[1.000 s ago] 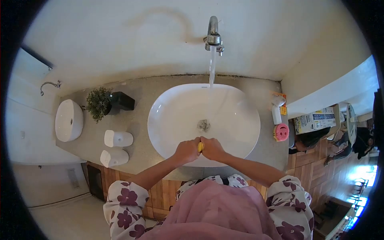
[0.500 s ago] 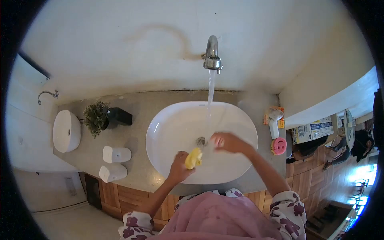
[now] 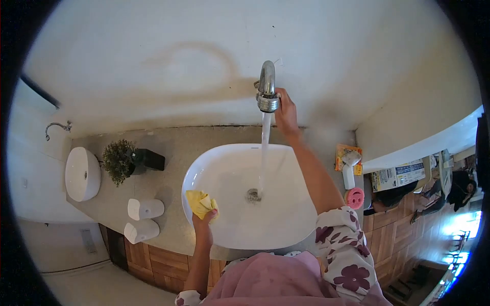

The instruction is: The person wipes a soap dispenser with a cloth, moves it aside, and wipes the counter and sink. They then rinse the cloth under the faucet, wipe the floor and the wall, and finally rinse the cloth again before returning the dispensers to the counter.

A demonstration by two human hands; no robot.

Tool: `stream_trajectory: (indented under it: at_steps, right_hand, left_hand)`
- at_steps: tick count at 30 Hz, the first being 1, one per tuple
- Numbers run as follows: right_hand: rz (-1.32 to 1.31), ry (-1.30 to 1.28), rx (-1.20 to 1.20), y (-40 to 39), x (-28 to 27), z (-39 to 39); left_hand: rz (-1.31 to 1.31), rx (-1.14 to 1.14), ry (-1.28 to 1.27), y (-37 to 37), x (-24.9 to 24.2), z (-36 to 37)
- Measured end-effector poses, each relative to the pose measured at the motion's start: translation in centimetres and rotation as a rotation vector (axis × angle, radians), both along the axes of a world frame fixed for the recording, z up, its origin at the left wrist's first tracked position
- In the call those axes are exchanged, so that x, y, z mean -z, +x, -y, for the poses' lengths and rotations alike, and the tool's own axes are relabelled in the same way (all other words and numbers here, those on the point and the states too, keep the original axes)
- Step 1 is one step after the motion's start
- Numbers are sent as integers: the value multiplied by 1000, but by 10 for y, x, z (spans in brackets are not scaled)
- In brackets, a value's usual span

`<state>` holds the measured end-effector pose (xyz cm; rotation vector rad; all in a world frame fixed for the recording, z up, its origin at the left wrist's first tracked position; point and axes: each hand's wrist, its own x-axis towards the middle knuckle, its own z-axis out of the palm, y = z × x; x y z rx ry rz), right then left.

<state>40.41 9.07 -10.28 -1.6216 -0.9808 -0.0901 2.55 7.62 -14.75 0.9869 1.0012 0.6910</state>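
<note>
Over the left side of the white sink (image 3: 229, 232), my left hand (image 3: 203, 224) is closed around a crumpled yellow cloth (image 3: 200, 203). My right hand (image 3: 286, 112) reaches up to the right side of the chrome faucet (image 3: 267, 81), its fingers wrapped at the spout's base and partly hidden behind it. Water (image 3: 264, 153) runs from the faucet down into the sink near the drain (image 3: 252, 195).
Two white containers (image 3: 145, 209), a potted plant (image 3: 119, 160) and a second white basin (image 3: 82, 174) stand to the left. On the right lie a white spray bottle (image 3: 348, 176) and a pink sponge (image 3: 354, 198). A person (image 3: 457, 188) is at the far right.
My right hand has moved up from over the sink to the faucet. My left hand has shifted left with the cloth, which now spreads out more. The view has shifted slightly.
</note>
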Motion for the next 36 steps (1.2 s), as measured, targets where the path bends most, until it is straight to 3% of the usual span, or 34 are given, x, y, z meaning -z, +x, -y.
stream_trajectory:
  at_steps: [7, 14, 20, 22, 23, 26, 28, 30, 32, 36]
  right_hand:
    - [-503, -464, -41, 20, -36, -5]
    - [-463, -461, -47, 20, -38, -4]
    - [-706, -360, -134, 16, -28, 1]
    - [-887, -57, 36, -12, -23, 8]
    - [-863, -5, 127, -30, -10, 17]
    - [-341, 51, 199, -82, 61, 69]
    - [-340, -147, 226, -137, 34, 132]
    - [-189, -123, 284, -160, 24, 186]
    - [-203, -162, 389, -157, 43, 241]
    - [-241, -558, 683, -108, 76, 345]
  left_hand:
    - [33, -100, -94, -1, 7, -1]
    - [117, -134, -111, -2, 9, 0]
    - [172, -105, -148, -4, 2, 9]
    - [186, -71, -122, -5, -3, 11]
    - [202, -76, -108, -8, -7, 14]
    - [211, -47, -110, -20, -12, 17]
    - [201, -15, -129, -34, -8, 15]
    - [115, -38, -138, -48, -1, 11]
    - [96, -35, -124, -56, 5, 9]
    - [28, -34, -141, -61, 15, 6]
